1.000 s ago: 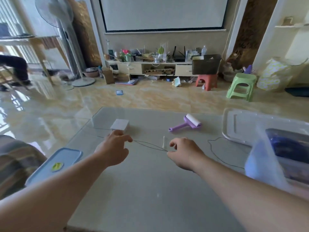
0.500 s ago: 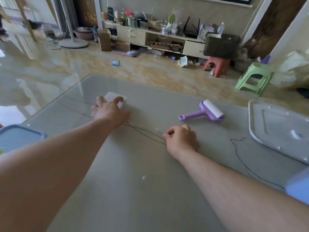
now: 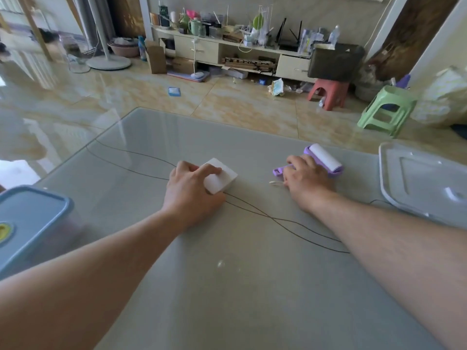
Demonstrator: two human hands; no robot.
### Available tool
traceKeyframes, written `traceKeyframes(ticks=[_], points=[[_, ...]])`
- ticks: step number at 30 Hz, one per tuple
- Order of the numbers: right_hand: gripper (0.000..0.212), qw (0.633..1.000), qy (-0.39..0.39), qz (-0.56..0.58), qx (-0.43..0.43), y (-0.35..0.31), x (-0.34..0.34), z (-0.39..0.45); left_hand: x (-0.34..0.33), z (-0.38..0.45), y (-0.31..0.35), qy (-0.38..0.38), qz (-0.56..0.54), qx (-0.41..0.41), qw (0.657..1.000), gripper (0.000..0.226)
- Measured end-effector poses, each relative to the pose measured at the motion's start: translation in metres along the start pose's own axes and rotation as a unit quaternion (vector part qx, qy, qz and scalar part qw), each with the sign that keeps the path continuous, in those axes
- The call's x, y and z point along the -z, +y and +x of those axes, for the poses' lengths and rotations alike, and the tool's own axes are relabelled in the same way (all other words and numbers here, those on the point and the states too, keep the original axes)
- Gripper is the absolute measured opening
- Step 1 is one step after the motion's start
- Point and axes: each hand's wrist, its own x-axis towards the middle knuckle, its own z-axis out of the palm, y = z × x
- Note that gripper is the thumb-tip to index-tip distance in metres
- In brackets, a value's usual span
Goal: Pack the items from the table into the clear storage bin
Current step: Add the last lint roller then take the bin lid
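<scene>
A small white box (image 3: 222,176) lies mid-table, and my left hand (image 3: 192,188) is wrapped around its near side, fingers over the top. To the right lies a purple lint roller (image 3: 326,157) with a white roll; my right hand (image 3: 307,179) covers its handle, fingers curled on it. A small white stick (image 3: 275,183) pokes out beside my right hand on the grey table (image 3: 227,286). The clear storage bin is out of view; only its clear lid (image 3: 424,183) shows at the right edge.
A blue-lidded container (image 3: 30,223) stands at the table's left edge. Thin black lines (image 3: 278,219) cross the tabletop. Beyond the far edge are a shiny tiled floor, a green stool (image 3: 386,109), a red stool (image 3: 328,92) and a cluttered low cabinet.
My left hand has closed around the white box. My right hand has moved right from the black lines to the lint roller's handle. The view has shifted forward and down.
</scene>
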Motion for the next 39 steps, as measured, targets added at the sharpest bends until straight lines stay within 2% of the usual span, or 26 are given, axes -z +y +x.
traceKeyframes(ticks=[4,9,14,17,19,22,25,28,29,31,34,37,39], points=[[0.016,0.999,-0.024,-0.024,-0.025,0.027,-0.003,0.003,-0.005,-0.001,0.000,0.013,0.006,-0.011,1.000,0.056],[0.017,0.998,-0.041,0.009,0.056,0.012,0.012,-0.027,-0.002,-0.008,0.008,0.006,0.034,-0.003,0.999,0.056],[0.035,0.991,-0.104,0.041,0.079,-0.027,0.040,-0.079,0.014,-0.041,0.032,-0.071,0.083,0.008,0.994,0.058],[0.033,0.978,-0.165,0.062,0.113,-0.042,0.065,-0.110,0.037,-0.072,0.048,-0.127,0.103,0.006,0.986,0.050],[0.034,0.976,-0.144,0.071,0.145,-0.048,0.089,-0.130,0.062,-0.090,0.058,-0.146,0.106,0.006,0.984,0.044],[0.037,0.976,-0.097,0.145,0.129,-0.042,0.142,-0.158,0.116,-0.109,0.086,-0.139,0.079,0.003,0.987,0.040],[0.037,0.976,-0.014,0.181,0.117,-0.014,0.208,-0.184,0.164,-0.128,0.145,-0.075,-0.063,0.002,0.995,0.043],[0.039,0.979,0.061,0.146,0.125,0.032,0.274,-0.232,0.191,-0.146,0.222,-0.067,-0.209,0.033,0.975,0.030],[0.042,0.979,0.077,0.141,0.123,0.052,0.289,-0.251,0.193,-0.156,0.250,-0.070,-0.234,0.051,0.968,0.034],[0.033,0.982,0.100,0.122,0.101,0.100,0.307,-0.289,0.184,-0.177,0.304,-0.082,-0.257,0.073,0.960,0.051],[0.037,0.992,0.088,0.088,0.032,0.169,0.316,-0.353,0.147,-0.211,0.380,-0.148,-0.274,0.066,0.948,0.066],[0.021,0.990,0.086,0.105,-0.031,0.229,0.313,-0.418,0.106,-0.246,0.446,-0.245,-0.240,0.000,0.939,0.073],[0.029,0.980,0.116,0.140,-0.081,0.265,0.306,-0.450,0.084,-0.261,0.478,-0.292,-0.214,-0.052,0.931,0.072]])
